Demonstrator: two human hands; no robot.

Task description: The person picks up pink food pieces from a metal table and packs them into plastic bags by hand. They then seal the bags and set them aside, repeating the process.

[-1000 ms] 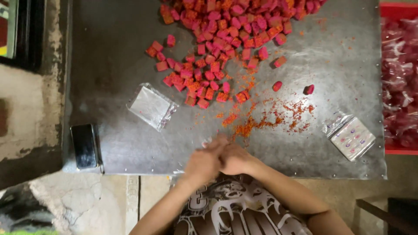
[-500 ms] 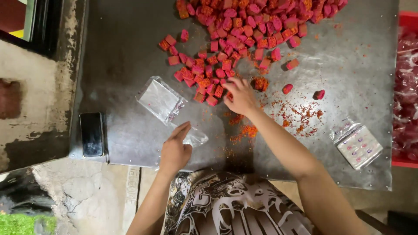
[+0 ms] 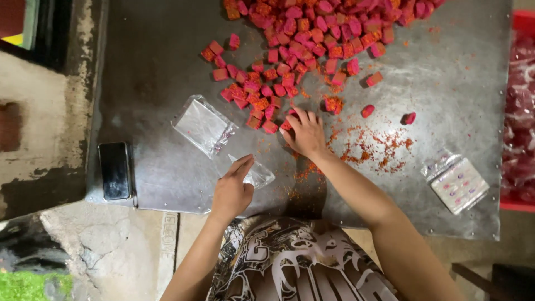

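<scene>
The right hand (image 3: 305, 134) lies palm down on the grey metal table (image 3: 156, 67), its fingers (image 3: 301, 118) spread a little and curled over the near edge of a heap of red and pink cubes (image 3: 301, 50). One cube (image 3: 286, 125) sits right under the fingertips, touched by them; whether it is pinched or only covered cannot be told from above.

The left hand (image 3: 231, 192) rests closer to the body, its fingers held together and fairly straight, pressing down on a small clear plastic bag (image 3: 257, 174) that lies flat on the table. The bag pokes out past the fingertips toward the right hand, and it looks empty.

Just beyond the left fingers, toward the heap, lies a stack of clear plastic bags (image 3: 203, 125), tilted, with a few pink specks at its edge. Between the two hands and out past the right wrist, orange-red crumbs (image 3: 370, 146) are scattered over the metal. Two loose pink pieces (image 3: 368, 110) lie apart from the heap, off to the right of the right fingers.

Farther to the right, near the table's edge, sits a clear packet of small printed labels (image 3: 460, 184). Beyond that edge is a red crate (image 3: 524, 22) holding filled clear bags of pink pieces. Far to the left of the left hand, a dark phone (image 3: 114, 170) lies at the table's corner.
</scene>
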